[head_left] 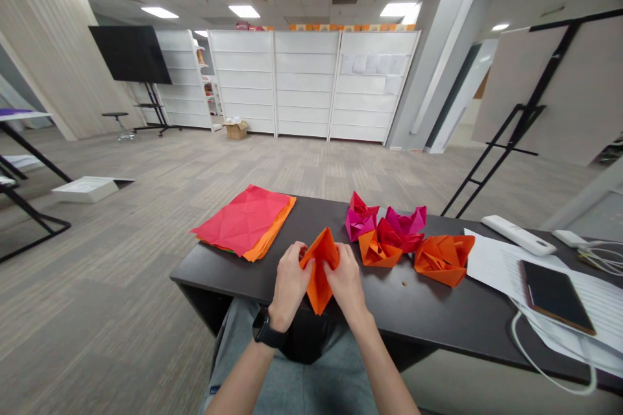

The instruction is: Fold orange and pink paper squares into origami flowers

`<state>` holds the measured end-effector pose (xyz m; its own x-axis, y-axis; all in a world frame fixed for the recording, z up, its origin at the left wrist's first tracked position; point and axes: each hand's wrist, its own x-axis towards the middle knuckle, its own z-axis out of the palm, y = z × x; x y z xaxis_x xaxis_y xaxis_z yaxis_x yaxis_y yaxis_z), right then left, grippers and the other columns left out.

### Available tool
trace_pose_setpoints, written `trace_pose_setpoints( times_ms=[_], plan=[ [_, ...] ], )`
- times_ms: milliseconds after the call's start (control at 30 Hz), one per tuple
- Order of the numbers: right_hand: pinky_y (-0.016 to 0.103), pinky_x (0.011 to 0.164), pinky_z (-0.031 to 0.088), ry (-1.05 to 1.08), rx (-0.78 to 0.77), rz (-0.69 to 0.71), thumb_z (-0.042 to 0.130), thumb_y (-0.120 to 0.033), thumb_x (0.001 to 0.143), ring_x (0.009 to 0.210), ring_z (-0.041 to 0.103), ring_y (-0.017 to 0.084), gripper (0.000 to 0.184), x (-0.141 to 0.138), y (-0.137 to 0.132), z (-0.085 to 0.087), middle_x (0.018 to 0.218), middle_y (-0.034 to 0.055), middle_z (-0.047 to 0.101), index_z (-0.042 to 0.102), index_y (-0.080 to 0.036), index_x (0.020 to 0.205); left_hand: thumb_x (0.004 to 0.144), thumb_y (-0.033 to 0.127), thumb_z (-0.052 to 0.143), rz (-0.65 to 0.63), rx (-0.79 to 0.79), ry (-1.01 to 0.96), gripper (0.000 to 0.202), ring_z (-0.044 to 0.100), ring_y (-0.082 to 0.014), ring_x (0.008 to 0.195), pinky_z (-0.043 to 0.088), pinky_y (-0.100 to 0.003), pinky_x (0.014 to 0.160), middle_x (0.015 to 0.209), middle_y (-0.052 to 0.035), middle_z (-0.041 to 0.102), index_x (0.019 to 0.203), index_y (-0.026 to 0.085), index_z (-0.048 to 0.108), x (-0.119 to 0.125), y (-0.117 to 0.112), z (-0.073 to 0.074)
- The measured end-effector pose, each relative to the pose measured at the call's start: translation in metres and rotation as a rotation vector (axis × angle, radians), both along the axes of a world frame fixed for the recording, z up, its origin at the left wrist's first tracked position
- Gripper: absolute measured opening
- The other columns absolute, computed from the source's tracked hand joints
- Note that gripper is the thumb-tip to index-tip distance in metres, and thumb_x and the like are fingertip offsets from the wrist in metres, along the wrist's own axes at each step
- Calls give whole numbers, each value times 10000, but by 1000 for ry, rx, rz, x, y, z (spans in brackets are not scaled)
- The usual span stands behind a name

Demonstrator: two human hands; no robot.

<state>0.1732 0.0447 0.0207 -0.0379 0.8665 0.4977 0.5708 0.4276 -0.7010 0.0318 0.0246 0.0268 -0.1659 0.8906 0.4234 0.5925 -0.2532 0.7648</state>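
Note:
An orange folded paper (321, 249) stands between my hands above the table's near edge, its middle spread into a pocket. My left hand (290, 280), with a dark watch on the wrist, grips its left side, thumb at the opening. On the other side my right hand (347, 277) holds it the same way, thumb pressed into the fold. To the right sit several finished-looking folded paper shapes: an orange one (444, 259), another orange one (378, 249), a magenta one (409, 220) and red ones. A stack of creased sheets, red on top (246, 219), lies to the left.
The dark table (316, 204) carries printed papers (598, 298), a phone (555, 295), a white power strip (518, 235) and a looping white cable (518, 337) at right. Beyond it are carpeted floor, white shelving (306, 84), a screen on a stand (130, 55) and a board on an easel (549, 91).

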Motion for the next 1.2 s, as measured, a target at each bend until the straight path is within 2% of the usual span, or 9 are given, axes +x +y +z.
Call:
trace_pose_setpoints(
  times_ms=[233, 400, 467, 567, 700, 767, 867, 1033, 1200],
  plan=[
    [349, 824, 516, 3, -24, 10, 424, -81, 778, 883, 640, 227, 311, 6, 1, -9, 913, 65, 663, 634, -192, 979, 793, 14, 480, 57, 15, -5, 215, 633, -188, 813, 497, -291, 767, 858, -27, 624, 856, 206, 553, -2, 1, -4],
    [379, 951, 498, -29, -13, 58, 407, -30, 756, 1028, 613, 219, 496, 11, 7, -16, 1068, 80, 618, 601, -200, 1179, 802, -11, 448, 46, 2, 52, 280, 635, -202, 869, 503, -315, 812, 922, -44, 617, 902, 208, 591, -9, 4, -8],
    [382, 983, 488, -43, -20, 68, 373, 10, 733, 1054, 612, 208, 585, 16, 9, -19, 1099, 71, 608, 599, -222, 1220, 813, -30, 412, -8, 4, 94, 351, 637, -202, 931, 502, -325, 864, 984, -50, 627, 957, 215, 618, -15, 6, -8],
    [364, 998, 484, -68, -35, 107, 328, 41, 739, 1078, 619, 187, 667, 26, 12, -21, 1171, 64, 588, 572, -239, 1293, 816, -37, 393, -183, 13, 185, 435, 620, -203, 1043, 495, -347, 951, 1079, -54, 640, 1063, 225, 636, -25, 9, -6],
    [353, 954, 519, -133, -74, 262, 343, -4, 832, 1039, 642, 191, 546, 36, 12, -20, 1140, 67, 620, 631, -231, 1237, 769, -10, 468, -446, 47, 217, 579, 534, -220, 1250, 410, -391, 1114, 1313, -81, 583, 1291, 221, 564, -31, 5, 0],
    [364, 982, 508, -142, -78, 270, 356, -11, 841, 1076, 631, 194, 540, 38, 12, -20, 1161, 70, 630, 645, -237, 1238, 718, -14, 488, -538, 41, 210, 710, 483, -232, 1325, 355, -408, 1167, 1412, -93, 525, 1389, 217, 494, -31, 1, 4],
    [390, 1046, 468, -157, -61, 241, 371, -4, 829, 1155, 597, 195, 583, 38, 12, -23, 1228, 74, 625, 625, -244, 1296, 718, 14, 524, -549, 11, 190, 767, 455, -255, 1359, 346, -443, 1175, 1468, -107, 477, 1452, 213, 431, -29, -4, 4],
    [418, 1048, 474, -252, -9, 235, 409, 2, 817, 1173, 590, 216, 615, 41, 14, -29, 1265, 82, 636, 600, -256, 1342, 710, -91, 414, -464, 21, 220, 688, 557, -199, 1265, 421, -400, 1127, 1342, -63, 605, 1280, 238, 614, -31, 3, -12],
    [457, 1051, 465, -411, -15, 215, 392, 17, 805, 1218, 576, 238, 616, 54, 16, -36, 1301, 102, 637, 627, -242, 1312, 768, -78, 392, -532, 22, 365, 648, 552, -179, 1290, 409, -382, 1141, 1356, -39, 624, 1265, 250, 647, -48, 8, -26]
  ],
)
